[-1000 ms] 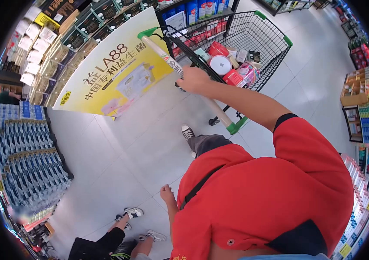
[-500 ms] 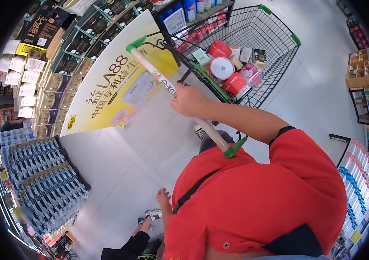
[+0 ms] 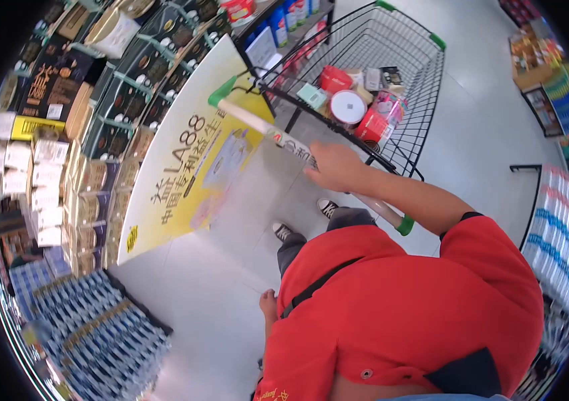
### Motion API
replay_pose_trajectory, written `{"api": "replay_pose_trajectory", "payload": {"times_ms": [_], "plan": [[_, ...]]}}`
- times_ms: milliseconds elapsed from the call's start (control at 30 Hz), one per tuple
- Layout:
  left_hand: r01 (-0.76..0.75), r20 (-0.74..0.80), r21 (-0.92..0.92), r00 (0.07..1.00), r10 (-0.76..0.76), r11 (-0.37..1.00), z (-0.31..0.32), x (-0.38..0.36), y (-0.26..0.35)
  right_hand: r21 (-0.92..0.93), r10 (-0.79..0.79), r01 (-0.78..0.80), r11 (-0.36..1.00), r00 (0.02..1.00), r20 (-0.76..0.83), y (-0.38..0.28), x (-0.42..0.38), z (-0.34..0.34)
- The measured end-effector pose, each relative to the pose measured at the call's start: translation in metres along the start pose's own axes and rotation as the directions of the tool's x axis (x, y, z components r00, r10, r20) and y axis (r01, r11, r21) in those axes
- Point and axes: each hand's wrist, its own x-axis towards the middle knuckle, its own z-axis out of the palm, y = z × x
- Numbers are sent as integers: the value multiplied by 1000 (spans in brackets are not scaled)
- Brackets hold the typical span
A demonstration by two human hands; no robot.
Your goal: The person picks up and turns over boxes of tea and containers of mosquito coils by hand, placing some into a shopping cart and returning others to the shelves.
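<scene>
My right hand (image 3: 338,167) is wrapped round the pale handle (image 3: 251,120) of a shopping cart, which has green end caps. Inside the black wire basket (image 3: 391,40) lie a round white-lidded tub (image 3: 348,107), a red package (image 3: 336,79), a red can (image 3: 370,125), a pink patterned pack (image 3: 390,105), a pale green box (image 3: 312,96) and several small boxes. Beside my left hip hangs my left hand (image 3: 268,304), small in view, its fingers loosely bent and nothing visible in it.
A large white and yellow sign (image 3: 184,167) stands left of the handle. Behind it are stacked dark boxes (image 3: 51,90) and packs. Blue-and-white cartons (image 3: 107,341) are piled at lower left. More shelves (image 3: 558,234) line the right. My shoes (image 3: 282,231) show on the floor.
The handle and my right hand have shifted right and slightly down in view. Both my shoes now show. The other person's legs at the lower left have gone out of view.
</scene>
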Motion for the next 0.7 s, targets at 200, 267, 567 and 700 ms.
{"api": "replay_pose_trajectory", "payload": {"times_ms": [200,267,567,700], "plan": [[-165,61,180,986,156,970,-66,49,131,-122,94,-101,987,993,-69,-20,-23,14],[-423,-5,115,905,426,899,-78,96,150,-128,188,-209,970,970,-154,-23,-31,31],[-925,153,-148,327,933,349,-37,71,442,13,147,-149,989,951,-273,-45,-91,54],[-968,175,-214,96,980,133,10,31,469,12,137,-141,990,942,-306,-31,-124,66]]}}
